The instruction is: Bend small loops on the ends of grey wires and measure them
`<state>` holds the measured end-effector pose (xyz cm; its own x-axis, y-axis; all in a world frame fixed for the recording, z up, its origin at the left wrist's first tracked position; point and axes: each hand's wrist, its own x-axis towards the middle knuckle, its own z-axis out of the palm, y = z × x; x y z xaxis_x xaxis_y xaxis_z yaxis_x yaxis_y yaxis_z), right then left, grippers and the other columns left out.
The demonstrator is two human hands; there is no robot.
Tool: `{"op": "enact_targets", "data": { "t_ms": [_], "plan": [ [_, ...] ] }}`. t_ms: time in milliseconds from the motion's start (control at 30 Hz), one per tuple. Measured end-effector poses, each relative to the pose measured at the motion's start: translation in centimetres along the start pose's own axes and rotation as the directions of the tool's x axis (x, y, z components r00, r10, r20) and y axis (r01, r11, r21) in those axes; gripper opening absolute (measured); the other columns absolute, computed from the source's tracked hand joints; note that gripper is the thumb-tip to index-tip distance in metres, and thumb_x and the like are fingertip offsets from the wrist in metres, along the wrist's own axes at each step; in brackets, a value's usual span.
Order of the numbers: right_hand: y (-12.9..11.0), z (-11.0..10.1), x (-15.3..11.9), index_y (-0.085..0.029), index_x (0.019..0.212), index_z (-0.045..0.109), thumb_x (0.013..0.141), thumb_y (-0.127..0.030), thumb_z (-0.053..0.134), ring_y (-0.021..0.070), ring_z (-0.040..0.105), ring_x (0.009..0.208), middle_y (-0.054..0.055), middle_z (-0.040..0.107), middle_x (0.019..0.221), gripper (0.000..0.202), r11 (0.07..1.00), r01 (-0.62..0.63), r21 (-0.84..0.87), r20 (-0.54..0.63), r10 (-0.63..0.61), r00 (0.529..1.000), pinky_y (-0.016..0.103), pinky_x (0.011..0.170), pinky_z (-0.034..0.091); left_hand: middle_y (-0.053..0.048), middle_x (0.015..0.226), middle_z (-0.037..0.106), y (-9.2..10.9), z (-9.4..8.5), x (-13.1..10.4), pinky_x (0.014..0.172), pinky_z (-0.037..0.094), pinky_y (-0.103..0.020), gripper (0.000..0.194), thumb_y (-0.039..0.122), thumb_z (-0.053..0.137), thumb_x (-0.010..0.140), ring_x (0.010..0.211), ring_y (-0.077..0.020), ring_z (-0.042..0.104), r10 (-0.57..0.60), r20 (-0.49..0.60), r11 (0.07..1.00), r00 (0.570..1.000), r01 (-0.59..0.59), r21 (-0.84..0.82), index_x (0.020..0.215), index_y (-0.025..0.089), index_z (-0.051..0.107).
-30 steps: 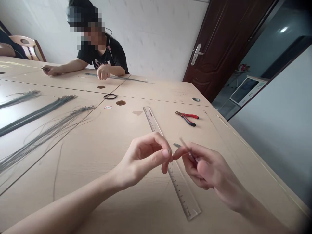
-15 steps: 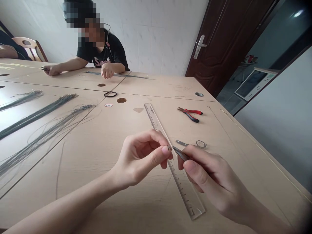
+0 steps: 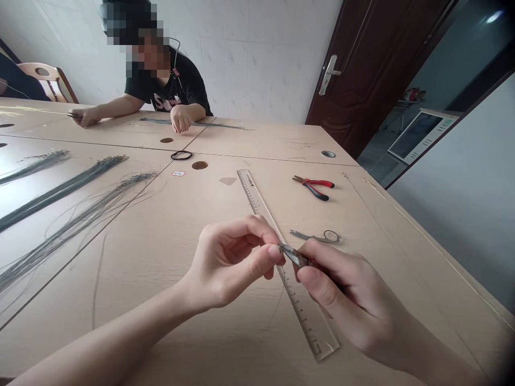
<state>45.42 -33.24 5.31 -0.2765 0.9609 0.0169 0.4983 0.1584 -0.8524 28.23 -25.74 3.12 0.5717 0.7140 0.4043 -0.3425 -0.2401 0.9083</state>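
My left hand (image 3: 237,262) pinches a thin wire between thumb and forefinger; a fine strand (image 3: 277,306) hangs below the fingers. My right hand (image 3: 350,295) is wrapped round a pair of pliers (image 3: 295,256), whose narrow metal jaws meet the wire's end at my left fingertips. The handles are mostly hidden in my palm. Beneath both hands a clear plastic ruler (image 3: 308,316) lies slantwise on the table. Small metal scissors (image 3: 316,236) rest just beyond my right hand. Farther back lie pliers with red and black handles (image 3: 314,187).
Bundles of grey wire (image 3: 60,193) spread over the left of the table (image 3: 161,343). A black ring (image 3: 182,155), a small label (image 3: 178,173) and a round hole (image 3: 200,165) are farther back. Long thin strands (image 3: 434,246) run along the right edge. Another person (image 3: 181,86) works across the table.
The pliers' jaws have turned and shifted slightly left, closer against my left fingertips. My right hand has rolled a little with them. My left hand stays almost in place.
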Motion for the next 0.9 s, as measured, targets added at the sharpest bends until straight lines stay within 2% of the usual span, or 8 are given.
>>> {"op": "enact_targets", "data": {
  "t_ms": [233, 400, 900],
  "plan": [
    [0.02, -0.01, 0.01, -0.023, 0.082, 0.049, 0.095, -0.031, 0.04, 0.0092, 0.033, 0.053, -0.006, 0.035, 0.059, 0.018, 0.998, 0.038, 0.042, -0.004, -0.038, 0.999, 0.023, 0.048, 0.028, 0.001, 0.065, 0.058, -0.05, -0.1, 0.06, 0.048, 0.046, -0.019, 0.009, 0.014, 0.059, 0.083, 0.051, -0.0072, 0.054, -0.005, 0.003, 1.0, 1.0, 0.005, 0.014, 0.074, 0.014, 0.061],
    [-0.03, -0.08, -0.03, -0.023, 0.085, 0.051, 0.095, -0.031, 0.039, 0.0092, 0.034, 0.054, -0.006, 0.036, 0.059, 0.018, 1.0, 0.011, -0.018, -0.012, -0.011, 1.0, 0.023, 0.049, 0.028, 0.002, 0.062, 0.056, -0.08, -0.1, 0.08, 0.049, 0.046, -0.02, 0.01, 0.014, 0.059, 0.084, 0.051, -0.0076, 0.054, 0.0, 0.002, 1.0, 1.0, 0.0, 0.016, 0.074, 0.014, 0.061],
    [-0.22, -0.15, -0.18, -0.021, 0.07, 0.039, 0.095, -0.031, 0.037, 0.0089, 0.032, 0.052, -0.006, 0.032, 0.057, 0.027, 0.996, -0.003, -0.091, -0.049, -0.002, 0.999, 0.023, 0.048, 0.028, 0.001, 0.065, 0.057, -0.06, -0.15, -0.04, 0.046, 0.047, -0.017, 0.009, 0.012, 0.059, 0.083, 0.05, -0.0063, 0.053, 0.007, -0.011, 0.999, 1.0, -0.006, 0.046, 0.075, 0.015, 0.062]
  ]
}}
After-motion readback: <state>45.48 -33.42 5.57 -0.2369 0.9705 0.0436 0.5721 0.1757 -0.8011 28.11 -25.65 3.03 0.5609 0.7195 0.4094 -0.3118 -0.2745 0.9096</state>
